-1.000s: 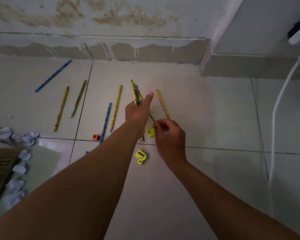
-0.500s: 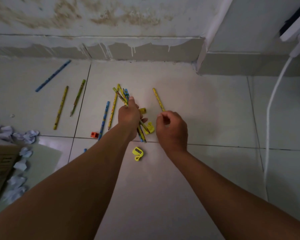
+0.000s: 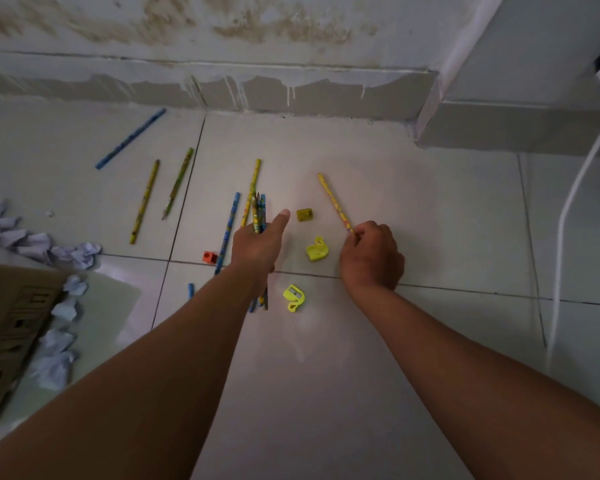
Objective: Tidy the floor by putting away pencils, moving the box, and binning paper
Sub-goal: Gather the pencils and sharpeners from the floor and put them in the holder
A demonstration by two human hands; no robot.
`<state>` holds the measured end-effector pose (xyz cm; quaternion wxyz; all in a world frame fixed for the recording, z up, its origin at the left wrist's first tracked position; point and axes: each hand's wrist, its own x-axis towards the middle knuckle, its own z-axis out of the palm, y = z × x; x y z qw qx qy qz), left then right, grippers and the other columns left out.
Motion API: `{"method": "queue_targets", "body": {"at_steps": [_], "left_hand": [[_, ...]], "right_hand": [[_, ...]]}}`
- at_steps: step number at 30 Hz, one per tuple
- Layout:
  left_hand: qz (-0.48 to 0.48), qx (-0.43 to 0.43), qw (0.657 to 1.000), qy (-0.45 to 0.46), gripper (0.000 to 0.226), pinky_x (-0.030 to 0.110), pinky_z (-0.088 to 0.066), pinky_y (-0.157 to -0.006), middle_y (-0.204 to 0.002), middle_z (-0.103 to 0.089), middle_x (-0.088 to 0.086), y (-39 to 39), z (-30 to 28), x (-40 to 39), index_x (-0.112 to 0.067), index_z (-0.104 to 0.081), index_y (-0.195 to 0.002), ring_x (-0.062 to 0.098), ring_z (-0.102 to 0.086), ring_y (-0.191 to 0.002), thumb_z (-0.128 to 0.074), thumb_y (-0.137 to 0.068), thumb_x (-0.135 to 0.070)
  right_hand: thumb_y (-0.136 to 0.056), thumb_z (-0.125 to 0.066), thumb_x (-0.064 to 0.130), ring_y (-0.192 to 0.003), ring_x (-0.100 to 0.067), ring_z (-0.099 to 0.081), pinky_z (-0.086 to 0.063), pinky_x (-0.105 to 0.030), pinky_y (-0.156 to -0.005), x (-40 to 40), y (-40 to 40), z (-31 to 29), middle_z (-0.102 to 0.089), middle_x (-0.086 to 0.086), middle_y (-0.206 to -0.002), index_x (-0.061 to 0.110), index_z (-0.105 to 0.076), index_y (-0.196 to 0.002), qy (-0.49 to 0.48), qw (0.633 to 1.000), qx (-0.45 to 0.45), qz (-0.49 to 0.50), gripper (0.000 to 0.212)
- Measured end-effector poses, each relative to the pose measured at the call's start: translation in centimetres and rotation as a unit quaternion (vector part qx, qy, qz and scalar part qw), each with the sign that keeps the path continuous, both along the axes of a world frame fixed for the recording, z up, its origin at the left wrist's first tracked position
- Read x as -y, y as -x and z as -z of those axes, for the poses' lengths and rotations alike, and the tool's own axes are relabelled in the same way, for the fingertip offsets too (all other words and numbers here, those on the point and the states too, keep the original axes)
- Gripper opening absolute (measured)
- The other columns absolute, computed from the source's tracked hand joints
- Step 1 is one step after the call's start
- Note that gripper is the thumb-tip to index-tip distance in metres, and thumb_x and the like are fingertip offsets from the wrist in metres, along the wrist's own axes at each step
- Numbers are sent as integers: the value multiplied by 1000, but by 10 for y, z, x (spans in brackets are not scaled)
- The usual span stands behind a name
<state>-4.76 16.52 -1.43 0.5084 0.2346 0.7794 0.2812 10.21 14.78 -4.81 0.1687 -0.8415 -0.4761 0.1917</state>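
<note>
Pale tiled floor [image 3: 326, 375] below a stained wall. Right hand [image 3: 371, 252] pinches the near end of a thin yellow wooden pencil [image 3: 334, 200] lying on the tile; left hand [image 3: 258, 245] grips a bundle of blue and yellow pencils [image 3: 258, 211]. Pencils judged light, stiff, apt to roll; an end pinch suffices.

Both arms outstretched; left hand [image 3: 257, 244] fingers curled, right hand [image 3: 373, 256] fingers pinching.

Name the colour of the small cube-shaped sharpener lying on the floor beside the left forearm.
Orange-red: the sharpener shows best in the head view.
</note>
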Motion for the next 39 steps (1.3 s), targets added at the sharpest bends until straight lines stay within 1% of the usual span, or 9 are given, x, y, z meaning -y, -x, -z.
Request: {"method": "queue_targets", "body": {"at_steps": [5, 8, 13, 16, 21, 25, 28, 33, 39], "left_hand": [[-33, 8, 999, -29, 61, 22, -34, -48, -57, -44, -3, 12, -10, -4, -10, -72, -93, 13, -40, -46, -75, -66, -66], [-69, 3, 997, -39, 61, 22, -31, -44, -43, -37, -10, 22, -16, -7, -10, -66, -78, 13, -32, -40, -76, -62, -68], [-92, -26, 993, -67, 50, 24, -36, -51, -68, -61, -1, 42, -15, -1, -11, -72, -79, 16, -47, -55, -72, -74, -60], [-120, -34, 989, -77, 38, 26, -42, -57, -67, -64, -2, 49, -14, 4, -18, -69, -68, 16, -55, -60, -65, -85, -53], [-140, -71, 987, -45, 45, 27, -40, -56, -61, -54, 1, 65, -15, 12, -18, -60, -65, 18, -50, -55, -55, -90, -55], [-128, -57, 990, -28, 46, 32, -47, -67, -62, -56, 2, 76, -16, 24, -16, -58, -66, 19, -50, -55, -56, -90, -55], [-145, -18, 989, -20, 46, 25, -45, -50, -47, -49, -1, 85, -15, 38, -13, -57, -66, 13, -44, -38, -59, -91, -52], [-123, -17, 992, -8, 44, 24, -32, -44, -59, -44, 3, 100, -12, 61, -10, -62, -79, 16, -35, -45, -63, -88, -53], [-104, -28, 994, 14, 46, 24, -32, -48, -56, -44, 2, 109, -13, 77, -12, -62, -71, 18, -38, -48, -70, -80, -56]], "right_hand": [[-89, -60, 24, -93, -28, -61, -43, -35, -77, 5, 33, -13, -63, -3, -97, 21, -67, -91, -87, 989, -122, -21, 8], [-87, -65, 22, -82, -20, -64, -50, -33, -73, 16, 63, -20, -67, -3, -89, 20, -69, -88, -113, 963, -231, -85, 5], [-86, -68, 20, -71, -10, -64, -56, -37, -73, 35, 94, -22, -70, 1, -81, 20, -70, -84, -82, 928, -345, -120, 2], [-86, -70, 22, -70, -12, -66, -57, -40, -72, 42, 100, -22, -72, 2, -77, 20, -72, -82, -60, 920, -361, -142, 4], [-85, -63, 33, -70, -17, -65, -55, -36, -65, 44, 107, -26, -69, 5, -70, 23, -66, -72, -57, 943, -300, -133, 17], [-86, -57, 43, -86, -29, -66, -47, -32, -67, 33, 102, -25, -71, 1, -84, 17, -64, -81, 2, 987, -98, -124, 28], [-86, -58, 51, -98, -30, -66, -49, -35, -81, 27, 105, -24, -71, -5, -99, 17, -68, -95, 59, 983, -22, -175, 36], [-88, -57, 40, -110, -32, -61, -44, -40, -92, 29, 115, -23, -64, -10, -115, 19, -61, -107, 122, 971, 10, -208, 29], [-87, -59, 27, -109, -34, -61, -46, -36, -88, 28, 122, -24, -63, -11, -116, 16, -64, -107, 144, 977, 6, -159, 24]]}}
